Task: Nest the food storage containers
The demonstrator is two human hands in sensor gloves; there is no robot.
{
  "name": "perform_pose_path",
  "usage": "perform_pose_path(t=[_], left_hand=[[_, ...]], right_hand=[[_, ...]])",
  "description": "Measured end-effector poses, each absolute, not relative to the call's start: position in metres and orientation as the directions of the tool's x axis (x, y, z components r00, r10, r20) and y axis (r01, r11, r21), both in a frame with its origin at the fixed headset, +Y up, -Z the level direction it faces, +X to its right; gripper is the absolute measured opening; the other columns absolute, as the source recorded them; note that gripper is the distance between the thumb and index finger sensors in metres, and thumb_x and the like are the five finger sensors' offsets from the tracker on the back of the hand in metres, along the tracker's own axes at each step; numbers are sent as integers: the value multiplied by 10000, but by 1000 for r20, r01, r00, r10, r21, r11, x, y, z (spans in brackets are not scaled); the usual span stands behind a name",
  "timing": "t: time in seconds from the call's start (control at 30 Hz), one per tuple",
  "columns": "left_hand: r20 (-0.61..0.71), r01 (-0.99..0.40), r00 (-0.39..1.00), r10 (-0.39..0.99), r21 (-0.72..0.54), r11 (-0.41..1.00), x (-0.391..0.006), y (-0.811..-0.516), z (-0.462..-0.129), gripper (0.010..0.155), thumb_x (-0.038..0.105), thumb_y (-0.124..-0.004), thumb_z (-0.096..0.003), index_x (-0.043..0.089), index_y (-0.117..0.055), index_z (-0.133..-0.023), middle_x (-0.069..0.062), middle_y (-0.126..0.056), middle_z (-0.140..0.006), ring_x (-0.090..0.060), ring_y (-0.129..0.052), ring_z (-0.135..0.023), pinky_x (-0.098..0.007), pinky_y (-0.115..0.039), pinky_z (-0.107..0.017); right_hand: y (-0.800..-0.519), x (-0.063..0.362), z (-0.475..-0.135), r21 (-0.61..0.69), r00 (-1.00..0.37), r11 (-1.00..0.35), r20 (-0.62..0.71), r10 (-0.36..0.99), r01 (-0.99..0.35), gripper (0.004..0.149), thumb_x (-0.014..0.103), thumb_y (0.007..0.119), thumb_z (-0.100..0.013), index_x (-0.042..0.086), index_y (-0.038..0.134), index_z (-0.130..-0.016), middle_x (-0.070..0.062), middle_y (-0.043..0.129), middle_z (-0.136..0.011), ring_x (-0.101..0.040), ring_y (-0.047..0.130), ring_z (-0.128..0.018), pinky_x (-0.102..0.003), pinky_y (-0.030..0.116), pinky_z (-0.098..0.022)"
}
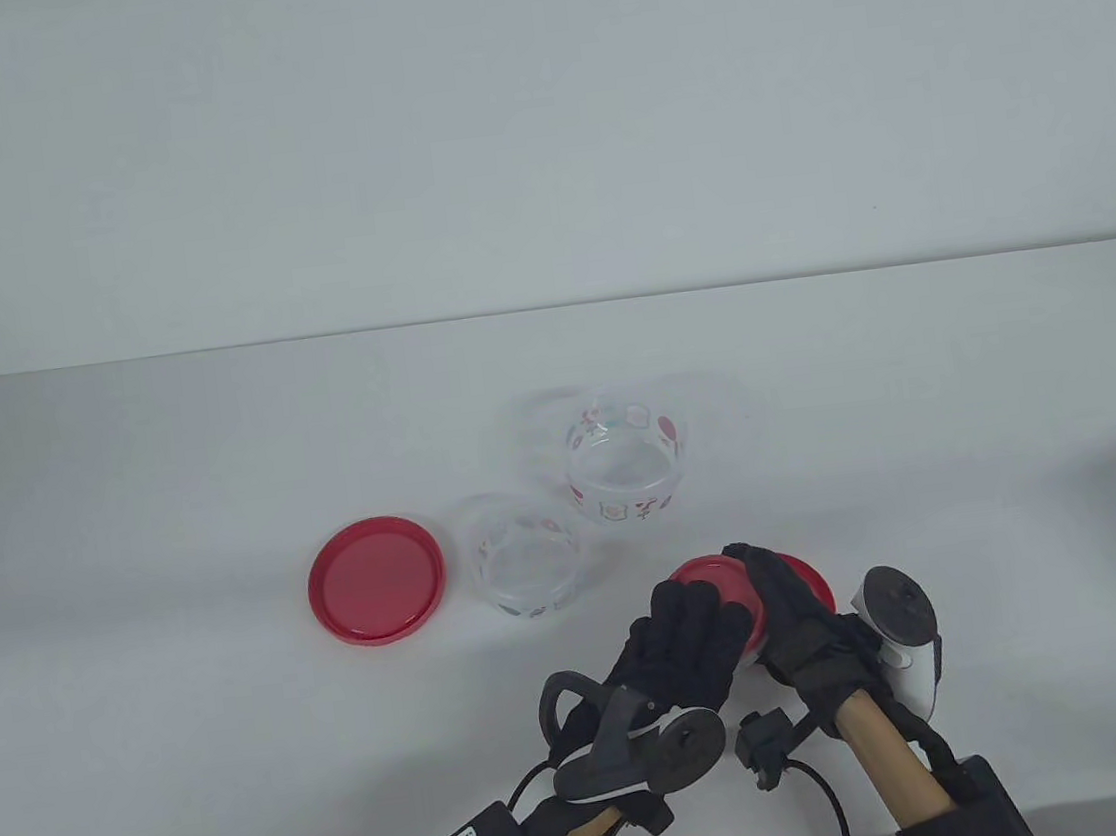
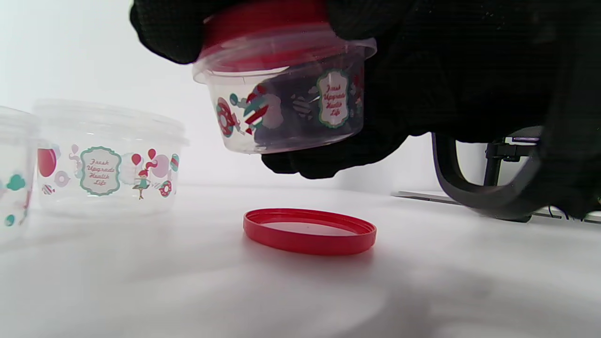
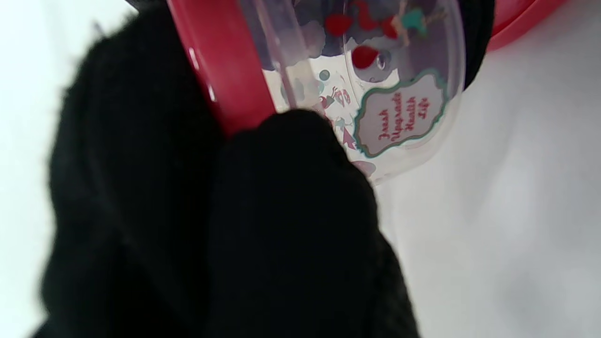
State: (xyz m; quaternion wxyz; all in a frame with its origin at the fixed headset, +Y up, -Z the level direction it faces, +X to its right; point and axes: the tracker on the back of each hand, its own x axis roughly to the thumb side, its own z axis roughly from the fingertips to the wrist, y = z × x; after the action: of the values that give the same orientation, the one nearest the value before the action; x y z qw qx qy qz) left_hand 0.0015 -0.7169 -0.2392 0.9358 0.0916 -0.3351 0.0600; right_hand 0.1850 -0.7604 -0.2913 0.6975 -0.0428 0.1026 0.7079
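A small clear printed container with a red lid on it is held tilted above the table between both hands. My left hand grips its body from the left. My right hand lies over the lid, with a gloved finger against the lid's rim. A loose red lid lies on the table under the held container; it also shows in the table view. Two open clear containers stand on the table, a smaller one and a larger one.
A larger red lid lies flat to the left of the open containers. The white table ends at a white wall behind. Tracker cables and wrist mounts hang at the bottom edge.
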Motion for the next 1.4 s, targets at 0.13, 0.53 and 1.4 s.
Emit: perform_pose_path(t=[0.13,0.53,1.4], left_hand=[[640,-162,767,48,121,979,2,-716,-241,584,391,-531,-660,283,-322,-1194,-124,-425,-1235,-407,-491,-1117,-501,-593,-765],[609,-313,721,331,-140,940,-11,-724,-256,631,500,-401,-656,351,-101,-1191,-148,-55,-1254,-485,-55,-1117,-602,-197,-807],[547,-412,649,528,-331,849,-24,-727,-266,602,516,-376,-656,428,-66,-1165,-143,-24,-1238,-480,-69,-1124,-594,-223,-824]], right_hand=[[-761,185,-291,79,-52,-36,-206,977,-996,576,458,500,-673,65,522,-1093,-269,431,-1124,-530,599,-864,-593,704,-499],[-755,179,-289,126,-53,-32,-170,984,-991,591,468,486,-672,55,527,-1092,-272,446,-1119,-524,612,-860,-571,708,-508],[-743,172,-282,143,-168,-154,-91,982,-978,682,516,493,-659,12,455,-1117,-297,397,-1125,-569,568,-861,-569,707,-511]])
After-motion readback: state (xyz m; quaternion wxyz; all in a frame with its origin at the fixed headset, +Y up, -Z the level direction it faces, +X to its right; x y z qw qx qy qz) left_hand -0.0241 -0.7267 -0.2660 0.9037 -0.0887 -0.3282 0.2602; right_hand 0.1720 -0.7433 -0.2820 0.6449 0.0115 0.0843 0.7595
